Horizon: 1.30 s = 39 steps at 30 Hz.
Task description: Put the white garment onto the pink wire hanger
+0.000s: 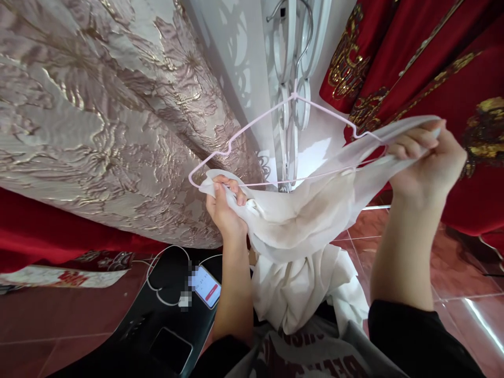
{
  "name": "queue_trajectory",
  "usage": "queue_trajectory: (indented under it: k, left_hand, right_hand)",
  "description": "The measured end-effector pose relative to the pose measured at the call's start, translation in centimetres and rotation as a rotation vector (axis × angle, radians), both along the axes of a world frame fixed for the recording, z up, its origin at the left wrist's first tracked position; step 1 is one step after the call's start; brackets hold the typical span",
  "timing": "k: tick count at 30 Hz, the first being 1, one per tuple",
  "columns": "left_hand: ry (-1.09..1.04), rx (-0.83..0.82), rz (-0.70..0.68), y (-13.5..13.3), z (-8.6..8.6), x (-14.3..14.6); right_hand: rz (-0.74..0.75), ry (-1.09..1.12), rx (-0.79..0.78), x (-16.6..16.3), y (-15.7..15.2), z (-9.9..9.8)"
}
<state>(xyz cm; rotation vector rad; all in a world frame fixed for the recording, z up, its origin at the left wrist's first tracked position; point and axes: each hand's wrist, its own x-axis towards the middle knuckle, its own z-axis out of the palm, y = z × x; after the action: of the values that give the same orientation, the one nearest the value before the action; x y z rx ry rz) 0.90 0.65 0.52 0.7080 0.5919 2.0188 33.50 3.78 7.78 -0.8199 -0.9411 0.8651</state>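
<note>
A thin pink hanger (294, 96) with a metal hook is held up in front of me, its left corner near my left hand. A sheer white garment (307, 220) stretches between my hands, its lower part bunched over my lap. My left hand (228, 207) is closed on the garment's left edge, just below the hanger's left corner. Higher up at the right, my right hand (427, 152) is closed around the garment's other edge. The hanger's right corner passes behind sheer cloth and my right fingers, so whether I grip it too is unclear.
Beige brocade fabric (98, 115) hangs at the left, red embroidered fabric (394, 63) at the right. White ornamental metalwork (285, 105) stands behind the hanger. On a black surface (134, 315) lie a lit phone (207, 286), a dark phone (171, 350) and a white cable (148, 273). Red tiles (464, 262) cover the floor.
</note>
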Motion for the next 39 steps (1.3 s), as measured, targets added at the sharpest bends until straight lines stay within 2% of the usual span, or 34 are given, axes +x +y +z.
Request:
queue_trajectory:
  k: [3,5,6,8,10,13,17,20,22,25,27,30,32,35,39]
  left_hand:
    - [0.021,-0.009,0.010,0.4,0.0,-0.3]
    - [0.033,-0.040,-0.001,0.6,-0.1,-0.2]
    - [0.034,-0.053,-0.012,0.7,-0.2,-0.1]
    - [0.031,-0.072,-0.045,0.7,-0.4,0.3]
    - [0.029,-0.082,-0.071,0.4,-0.6,0.9]
    - [0.054,-0.103,-0.056,-0.2,-0.9,1.6]
    - [0.098,-0.136,-0.077,-0.9,-1.3,0.7]
    - [0.135,-0.265,-0.252,-0.8,-1.1,-2.4]
    - [0.134,-0.351,-0.358,-0.3,-0.3,-5.0]
    - [0.172,-0.319,-0.360,0.7,2.1,-7.4]
    - [0.266,-0.271,-0.389,1.2,4.1,-7.3]
    - [0.448,-0.253,-0.472,1.5,6.2,-5.1]
    - [0.538,-0.263,-0.449,1.5,6.6,-3.4]
    - [0.660,-0.225,-0.270,1.5,6.1,-1.8]
    - [0.774,-0.169,-0.060,2.3,5.3,-1.6]
  right_hand:
    - [-0.249,0.071,-0.009,0.5,-1.0,-3.0]
    - [-0.381,0.069,0.037,-1.6,-2.0,-4.9]
    - [-0.393,0.045,0.057,-3.1,-2.6,-5.6]
    - [-0.351,-0.094,0.064,-6.5,-3.4,-6.6]
    - [-0.207,-0.317,0.024,-9.4,-3.6,-7.0]
    - [-0.052,-0.586,-0.033,-11.7,-2.9,-7.4]
    - [-0.094,-0.750,-0.078,-11.4,-1.6,-8.2]
    - [-0.205,-0.795,-0.052,-9.9,-1.4,-8.2]
    - [-0.257,-0.801,-0.039,-8.8,-1.3,-7.9]
    - [-0.266,-0.789,-0.032,-7.8,-1.3,-7.3]
    - [-0.247,-0.787,-0.028,-8.0,-1.4,-7.3]
    - [-0.212,-0.769,-0.027,-9.3,-1.8,-7.9]
    - [-0.202,-0.739,-0.025,-10.2,-2.1,-8.4]
    - [-0.197,-0.692,-0.026,-11.0,-2.4,-8.7]
    - [-0.041,-0.565,-0.066,-10.5,-2.7,-7.7]
